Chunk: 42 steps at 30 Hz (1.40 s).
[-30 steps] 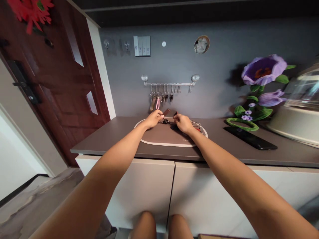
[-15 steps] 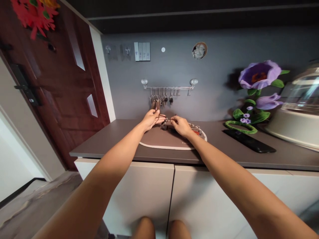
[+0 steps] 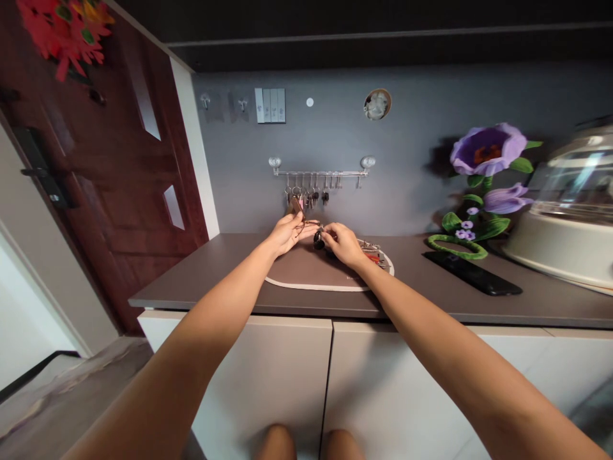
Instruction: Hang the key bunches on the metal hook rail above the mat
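Both my arms reach out over an oval brown mat on the dark counter. My left hand pinches a brown leather key strap joined to a key ring. My right hand is closed on a small dark key fob at the other end of the same bunch, just above the mat. More keys lie on the mat behind my right hand.
A chrome hook rail on the grey wall carries several key bunches. A black phone, a purple fabric flower and a lidded white appliance stand to the right. A brown door is at the left.
My hands lifted the key bunch off the mat and drew closer together. The brown strap now points up from my left hand. The view has shifted slightly.
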{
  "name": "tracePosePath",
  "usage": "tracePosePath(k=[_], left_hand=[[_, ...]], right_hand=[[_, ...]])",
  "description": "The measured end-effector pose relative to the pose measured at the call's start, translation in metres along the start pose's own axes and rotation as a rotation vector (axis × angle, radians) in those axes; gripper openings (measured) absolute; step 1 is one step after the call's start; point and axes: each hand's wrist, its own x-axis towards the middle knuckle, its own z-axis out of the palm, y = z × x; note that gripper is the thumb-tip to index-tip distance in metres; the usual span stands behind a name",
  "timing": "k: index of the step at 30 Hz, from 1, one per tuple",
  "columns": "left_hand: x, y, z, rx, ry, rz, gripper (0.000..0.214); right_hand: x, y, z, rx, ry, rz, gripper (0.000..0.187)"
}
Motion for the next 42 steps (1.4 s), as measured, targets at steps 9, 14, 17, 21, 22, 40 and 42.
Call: tracePosePath(k=[9, 14, 17, 21, 22, 40, 42], left_hand=[[0.003, -0.002, -0.002, -0.019, 0.122, -0.065, 0.022], [0.006, -0.007, -0.006, 0.019, 0.22, -0.143, 0.026], [0.005, -0.009, -0.006, 0.084, 0.252, -0.209, 0.029], [0.003, -0.012, -0.005, 0.235, 0.261, -0.31, 0.032], [0.002, -0.013, -0.005, 0.279, 0.246, -0.333, 0.033], [-0.002, -0.033, -0.001, 1.307, 0.13, 0.292, 0.023], [0.0, -0.037, -0.002, 1.382, 0.112, 0.375, 0.022]], right_hand=[[0.002, 0.001, -0.001, 0.017, 0.06, 0.006, 0.015], [0.002, 0.001, -0.002, 0.072, 0.12, 0.067, 0.015], [0.003, 0.001, -0.003, 0.095, 0.145, 0.095, 0.016], [0.004, 0.002, -0.003, 0.164, 0.162, 0.158, 0.019], [0.004, 0.003, -0.003, 0.19, 0.158, 0.173, 0.019], [0.004, 0.009, 0.005, 0.687, 0.222, 0.324, 0.022], [0.005, 0.007, 0.004, 0.725, 0.244, 0.367, 0.024]])
